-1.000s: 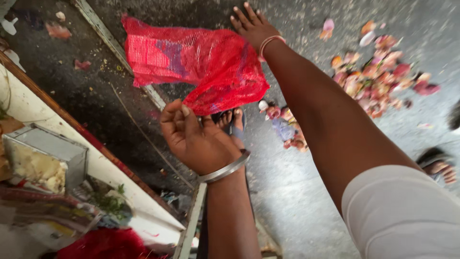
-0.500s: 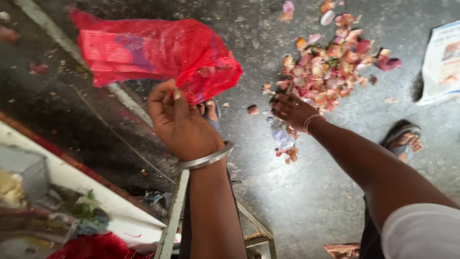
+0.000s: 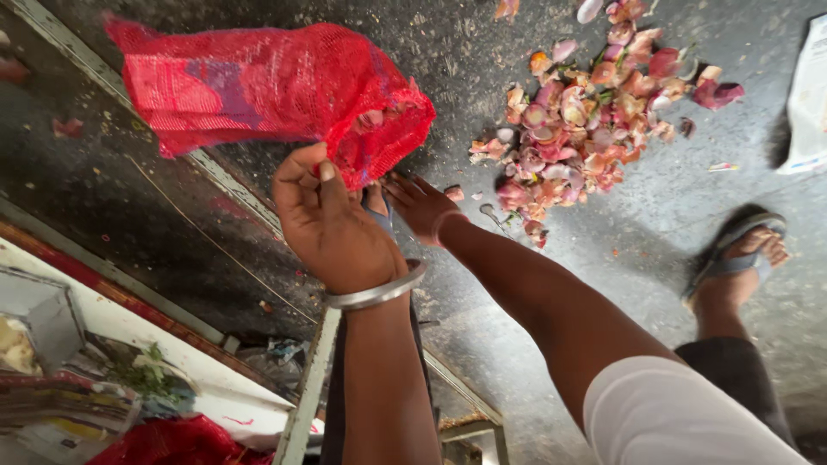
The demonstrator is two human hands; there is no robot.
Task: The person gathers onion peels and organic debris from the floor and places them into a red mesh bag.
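The red mesh bag [image 3: 267, 90] hides its contents and the left hand's fingertips

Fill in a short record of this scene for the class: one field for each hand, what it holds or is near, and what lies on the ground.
Left hand: grips the red mesh net sack at its open end, silver metal bangle on the wrist
Right hand: open, reaching under the sack's mouth, holding nothing
Ground: pile of pink and red onion peels on dark wet concrete floor
Also in view: foot in grey sandal
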